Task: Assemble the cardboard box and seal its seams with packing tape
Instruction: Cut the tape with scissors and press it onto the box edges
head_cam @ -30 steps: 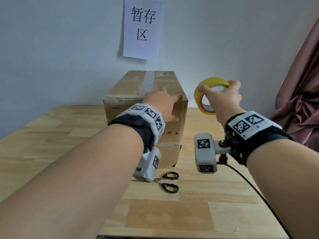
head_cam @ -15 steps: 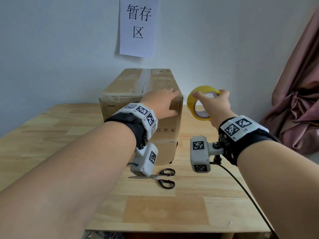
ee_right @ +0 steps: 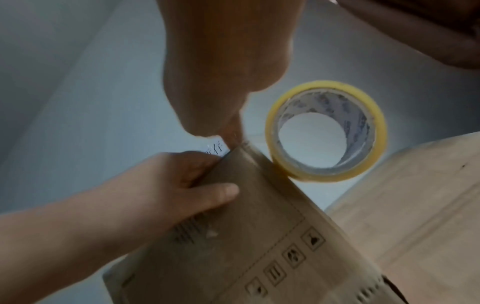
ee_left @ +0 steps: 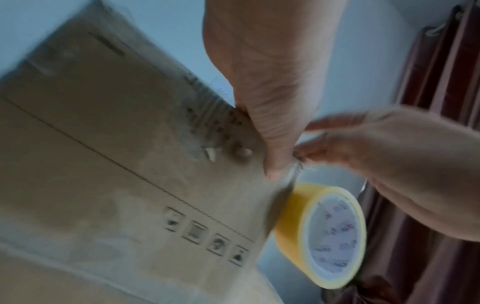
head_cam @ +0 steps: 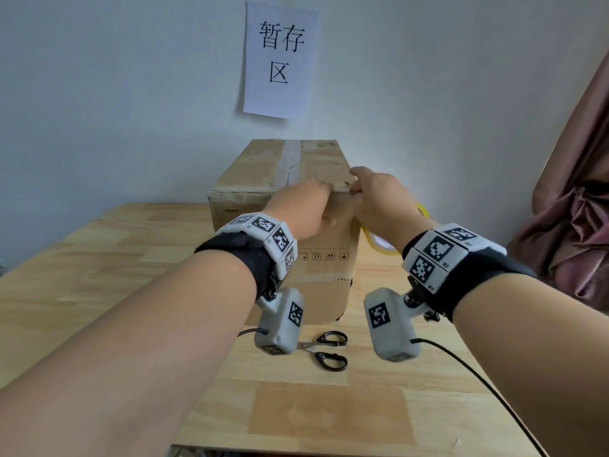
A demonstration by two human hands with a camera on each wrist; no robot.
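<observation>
Box [head_cam: 290, 222]: closed, upright on the table [head_cam: 108, 258] near the wall; taped seam along the top; same spot as half a second ago.
Left hand [head_cam: 304, 211]: on the box's near top edge, fingers over the top, thumb [ee_right: 221, 192] flat against the front face; holds the edge as before, now a little nearer the right corner.
Right hand [head_cam: 379, 202]: half a second ago held out to the right of the box, gripping the roll by its rim; now at the box's near right top corner, just beside the left hand, fingertips pinched together at the edge; what sits between them too blurred to tell, maybe the tape end.
Roll [ee_left: 322, 234]: yellow, no longer gripped by the rim; hangs below the right hand, close against the box's right front edge; in the head view mostly hidden behind the right wrist.
Tape strip: faint clear band from the corner toward the roll in the right wrist view, blurred.
Scissors [head_cam: 328, 349]: flat on the table before the box, untouched, black handles to the right.
Sheet [head_cam: 280, 57]: on the wall above the box, printed 暂存区.
Curtain [head_cam: 573, 199]: far right.
</observation>
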